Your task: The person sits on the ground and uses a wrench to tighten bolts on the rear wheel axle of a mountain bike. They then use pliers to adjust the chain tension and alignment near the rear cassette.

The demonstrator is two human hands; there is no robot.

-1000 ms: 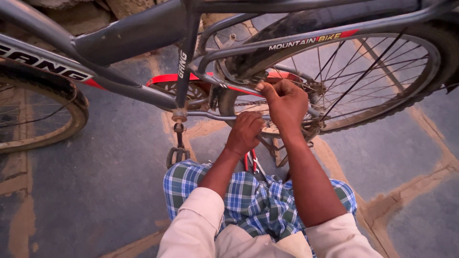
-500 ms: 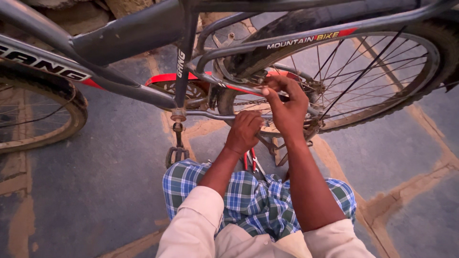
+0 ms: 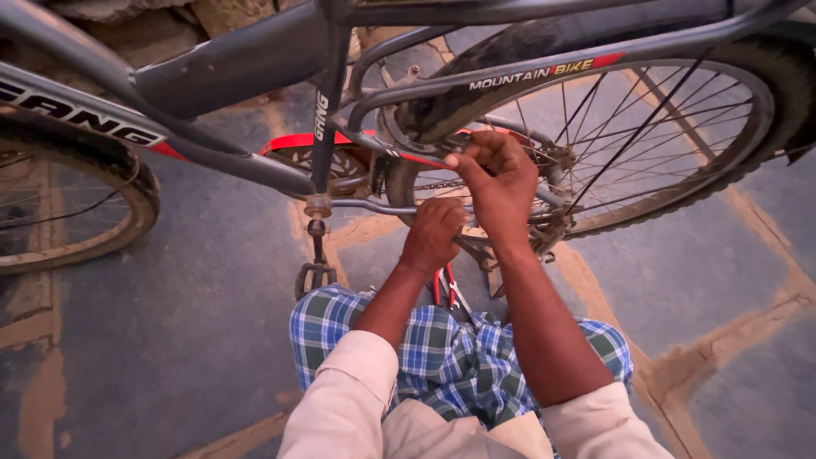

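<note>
Right hand (image 3: 500,183) raised at the rear wheel (image 3: 671,144) of the dark bicycle (image 3: 246,64), wrist bent, fingers curled shut around a thin frame stay (image 3: 557,200) near the chain (image 3: 438,184) and hub, forearm running down to a rolled cream sleeve. Left hand (image 3: 433,234) lower and just beside, fisted with knuckles up over something by the lower stay, grip hidden, red-handled tool (image 3: 444,289) just below the wrist. Checked blue cloth (image 3: 450,357) across the lap, pedal (image 3: 313,276) hanging to the left, front wheel (image 3: 76,212) at the far left, grey paved ground (image 3: 195,340) beneath, spokes and frame tubes crowding the hands
</note>
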